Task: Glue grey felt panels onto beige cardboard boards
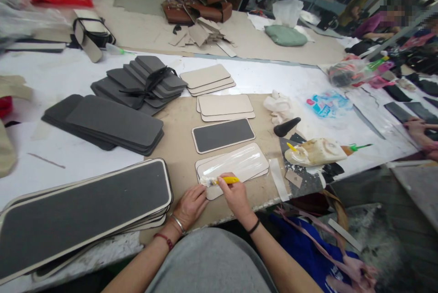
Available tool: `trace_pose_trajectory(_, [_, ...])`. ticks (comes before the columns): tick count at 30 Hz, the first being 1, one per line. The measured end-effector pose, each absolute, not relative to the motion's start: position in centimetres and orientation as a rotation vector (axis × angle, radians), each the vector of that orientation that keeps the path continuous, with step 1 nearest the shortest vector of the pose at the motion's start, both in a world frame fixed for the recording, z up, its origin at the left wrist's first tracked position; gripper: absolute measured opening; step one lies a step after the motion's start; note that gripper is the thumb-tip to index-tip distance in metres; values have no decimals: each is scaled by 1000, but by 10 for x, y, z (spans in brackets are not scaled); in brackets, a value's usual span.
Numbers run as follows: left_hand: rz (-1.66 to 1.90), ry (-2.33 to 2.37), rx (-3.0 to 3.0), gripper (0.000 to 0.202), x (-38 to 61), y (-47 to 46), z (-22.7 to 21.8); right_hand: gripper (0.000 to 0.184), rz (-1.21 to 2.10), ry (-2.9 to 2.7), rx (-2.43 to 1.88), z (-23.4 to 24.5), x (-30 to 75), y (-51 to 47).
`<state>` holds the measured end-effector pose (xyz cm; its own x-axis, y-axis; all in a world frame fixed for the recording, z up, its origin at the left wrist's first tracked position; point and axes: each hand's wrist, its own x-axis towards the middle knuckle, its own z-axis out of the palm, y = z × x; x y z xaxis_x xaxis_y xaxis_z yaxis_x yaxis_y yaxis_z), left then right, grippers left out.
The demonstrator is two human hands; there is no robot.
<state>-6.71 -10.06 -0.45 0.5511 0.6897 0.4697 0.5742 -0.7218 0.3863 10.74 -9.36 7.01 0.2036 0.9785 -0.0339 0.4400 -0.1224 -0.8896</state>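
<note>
A brush with a yellow handle [228,180] is pinched in my right hand [237,196]. Its bristles, covered in white paste, touch the lower left part of a beige rounded panel [236,163]. Glossy wet streaks cover much of that panel, and another beige panel lies under it. My left hand [190,206] lies at the panel's left corner, fingers stretched together with the tips at its edge. Just beyond is a dark grey panel with a beige border [224,135]. To the right, a cut-open white bottle [316,151] lies on its side with white paste at its mouth.
Large bordered panels [89,213] are stacked at left, with dark grey pieces [112,122] behind. Beige panels [226,105] lie farther back. A black cone-shaped object [286,127] and crumpled tissue [278,107] are at right. The table's front edge runs close to my body.
</note>
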Motion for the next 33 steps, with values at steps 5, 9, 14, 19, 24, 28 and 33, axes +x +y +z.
trace_pose_trajectory(5, [914,1083,2633,18,-69,-101,-8,36,441,-1247,-1997,73,188,-83])
trace_pose_trajectory(9, [924,1084,2645,18,-69,-102,-11,35,361,-1229,-2036,87,200,-82])
trace_pose_trajectory(14, [963,1065,2646,19,-68,-100,-6,32,788,-1423,-1750,76,141,-67])
trace_pose_trajectory(19, [962,1066,2668,18,-67,-100,-4,44,435,-1325,-2058,69,214,-41])
trace_pose_trajectory(24, [977,1077,2647,18,-67,-101,-7,46,190,-1480,-2104,77,284,-50])
trace_pose_trajectory(28, [958,1073,2633,20,-67,-101,-5,37,211,-1637,-1947,76,249,-78])
trace_pose_trajectory(33, [963,1079,2611,20,-67,-101,-3,23,555,-1737,-1715,83,199,-102])
